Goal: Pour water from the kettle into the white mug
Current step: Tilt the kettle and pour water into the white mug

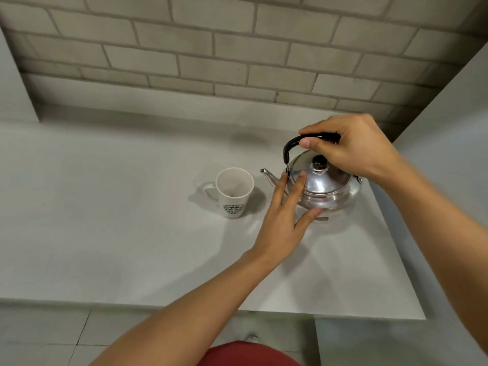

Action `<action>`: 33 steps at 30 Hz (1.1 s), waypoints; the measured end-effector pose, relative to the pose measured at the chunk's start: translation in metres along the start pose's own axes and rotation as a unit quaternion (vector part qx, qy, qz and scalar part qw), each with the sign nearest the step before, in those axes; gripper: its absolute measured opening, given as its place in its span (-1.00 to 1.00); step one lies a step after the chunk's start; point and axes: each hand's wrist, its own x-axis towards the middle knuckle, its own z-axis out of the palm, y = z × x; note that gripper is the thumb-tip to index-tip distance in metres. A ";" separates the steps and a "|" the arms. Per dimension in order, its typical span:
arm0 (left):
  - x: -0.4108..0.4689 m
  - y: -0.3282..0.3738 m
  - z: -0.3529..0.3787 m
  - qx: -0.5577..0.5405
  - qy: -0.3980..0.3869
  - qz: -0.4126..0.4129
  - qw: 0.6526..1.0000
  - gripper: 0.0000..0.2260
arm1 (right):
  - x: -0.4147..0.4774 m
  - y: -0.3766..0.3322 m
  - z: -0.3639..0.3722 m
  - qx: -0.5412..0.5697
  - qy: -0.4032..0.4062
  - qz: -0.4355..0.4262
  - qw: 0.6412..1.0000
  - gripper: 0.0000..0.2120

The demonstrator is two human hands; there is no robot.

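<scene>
A shiny steel kettle [328, 187] with a black knob on its lid stands on the white counter [111, 233], spout pointing left. My right hand [353, 149] is closed around its black arched handle from above. My left hand [284, 220] rests flat against the kettle's left side, fingers spread, fingertips by the spout base and lid edge. The white mug [233, 192] with a green round logo stands upright just left of the spout, handle to the left, and looks empty inside.
A grey brick wall [237, 48] runs behind the counter. A white wall panel [449, 180] borders the counter on the right, close to the kettle. The counter's front edge [132, 302] lies near me, with floor tiles below.
</scene>
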 end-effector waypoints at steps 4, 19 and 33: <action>-0.006 -0.004 0.000 -0.016 0.010 -0.009 1.000 -0.36 | 0.002 -0.006 0.004 0.001 -0.014 -0.003 1.000 -0.70; -0.015 -0.003 -0.001 -0.093 0.074 -0.029 0.992 -0.34 | 0.028 -0.053 0.007 -0.108 -0.099 -0.051 0.988 -0.72; -0.012 0.011 0.001 -0.158 0.080 -0.043 0.983 -0.34 | 0.043 -0.072 0.002 -0.152 -0.133 -0.059 0.978 -0.75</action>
